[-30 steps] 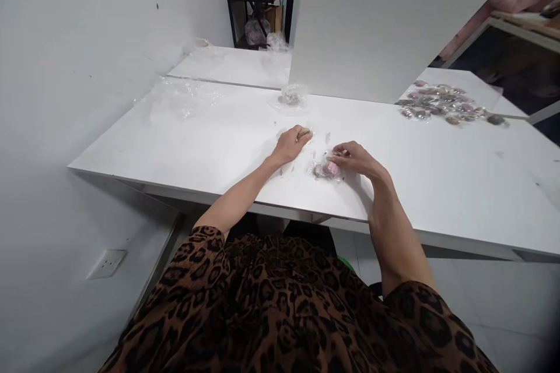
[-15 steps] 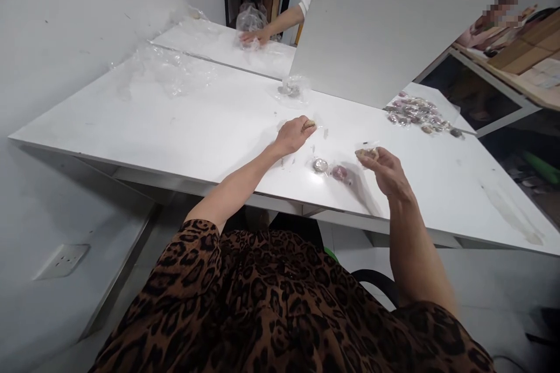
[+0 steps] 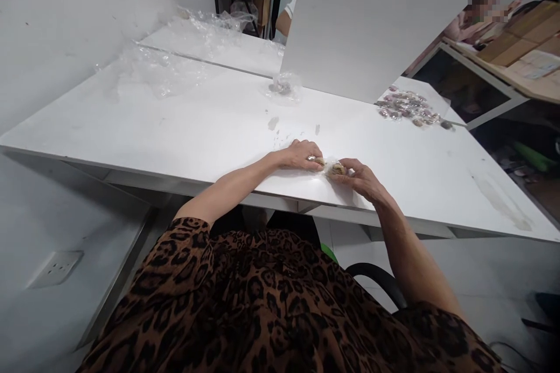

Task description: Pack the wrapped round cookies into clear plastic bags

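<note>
Both of my hands are close together near the table's front edge. My left hand (image 3: 301, 155) is closed on a small round tan piece (image 3: 318, 161), its fingertips low over the white table (image 3: 210, 128). Just to the right, a second small round tan-brown piece (image 3: 338, 169) in clear plastic wrap sits between the fingers and thumb of my right hand (image 3: 363, 179). The two pieces are almost touching, side by side. The silvery and the reddish wrapped discs seen here earlier are hidden by my hands.
Crumpled clear plastic (image 3: 161, 73) lies at the back left. A small plastic bag with grey pieces (image 3: 282, 88) rests by the upright white panel (image 3: 363, 23). Several wrapped pieces (image 3: 409, 107) are heaped at the back right. Another person's arm (image 3: 283, 23) shows behind the panel.
My hands have come together, the left moving right and toward me, the right moving left, each with its piece. The other person's hand has withdrawn behind the panel.
</note>
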